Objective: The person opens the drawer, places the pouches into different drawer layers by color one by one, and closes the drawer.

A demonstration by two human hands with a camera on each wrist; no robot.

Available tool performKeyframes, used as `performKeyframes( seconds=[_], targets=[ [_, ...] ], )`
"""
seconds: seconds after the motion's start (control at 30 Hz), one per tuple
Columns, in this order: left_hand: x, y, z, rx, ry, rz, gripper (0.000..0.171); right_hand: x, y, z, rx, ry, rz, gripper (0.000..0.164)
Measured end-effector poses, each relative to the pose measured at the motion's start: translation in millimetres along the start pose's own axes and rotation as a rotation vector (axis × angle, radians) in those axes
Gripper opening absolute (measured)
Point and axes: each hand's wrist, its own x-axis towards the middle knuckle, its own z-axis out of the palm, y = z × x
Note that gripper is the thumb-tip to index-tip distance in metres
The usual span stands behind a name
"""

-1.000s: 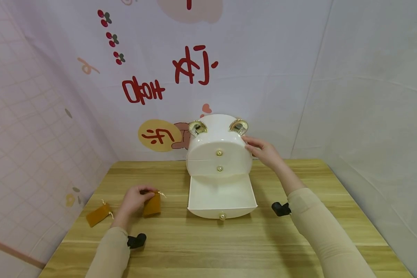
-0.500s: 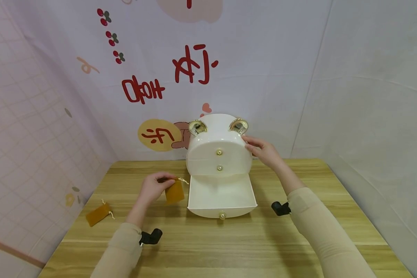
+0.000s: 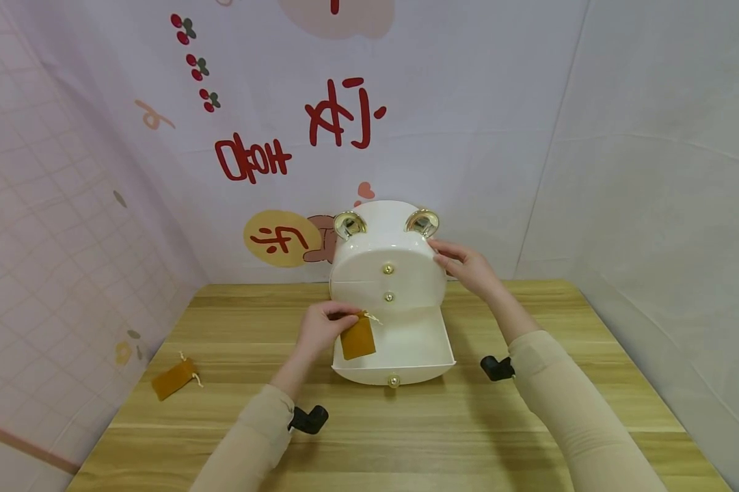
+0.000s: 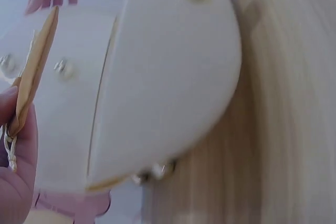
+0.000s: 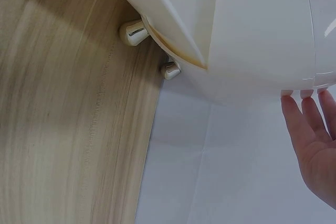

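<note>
My left hand (image 3: 318, 326) pinches a mustard drawstring pouch (image 3: 358, 338) by its top, above the left part of the pulled-out bottom drawer (image 3: 413, 342). In the left wrist view this pouch (image 4: 35, 69) is seen edge-on between thumb and fingers. The drawer belongs to a rounded white storage box (image 3: 357, 266) with gold knobs and two gold-rimmed ears; its upper two drawers are closed. My right hand (image 3: 472, 270) rests its fingertips against the box's right side. In the right wrist view those fingertips (image 5: 287, 93) touch the white wall, fingers fairly straight.
A second mustard pouch (image 3: 174, 380) lies at the left of the wooden table (image 3: 394, 437). Behind the box hangs a printed white cloth (image 3: 467, 123). Small gold feet (image 5: 134, 32) under the box show in the right wrist view.
My left hand has lifted the pouch off the table and carried it rightward to over the drawer. The right hand, the box and the other pouch have stayed in place.
</note>
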Motion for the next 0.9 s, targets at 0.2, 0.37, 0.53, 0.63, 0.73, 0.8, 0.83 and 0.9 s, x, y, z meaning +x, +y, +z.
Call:
performKeyframes(
  seconds=[0.2, 0.37, 0.53, 0.63, 0.73, 0.8, 0.83, 0.9],
  targets=[
    [0.6, 2.2, 30.2, -0.006, -0.017, 0.013, 0.01, -0.2, -0.9, 0.6, 0.009, 0.008, 0.005, 0.046],
    [5.5, 4.4, 53.5, -0.006, -0.037, 0.068, 0.01, -0.1, -1.5, 1.2, 0.012, 0.013, 0.012, 0.046],
    [7.8, 11.6, 72.2, -0.03, -0.033, 0.079, 0.011, 0.6, -2.2, 1.5, 0.009, 0.014, 0.019, 0.045],
    [8.4, 14.6, 81.4, -0.046, -0.018, 0.09, 0.01, 0.8, -1.9, 1.5, 0.011, 0.014, 0.017, 0.045],
    [8.8, 16.0, 89.4, -0.054, 0.005, 0.111, 0.01, 0.8, -1.5, 1.6, 0.01, 0.014, 0.011, 0.045],
    [8.8, 17.3, 93.6, -0.051, 0.023, 0.121, 0.01, 0.6, -1.6, 1.7, 0.012, 0.016, 0.009, 0.045],
    [8.6, 17.8, 95.3, -0.046, 0.031, 0.129, 0.01, 0.5, -1.7, 1.7, 0.014, 0.018, 0.008, 0.044],
    [8.4, 16.8, 98.5, -0.027, 0.039, 0.141, 0.012, 0.5, -1.7, 1.6, 0.014, 0.023, 0.005, 0.044]
  ],
)
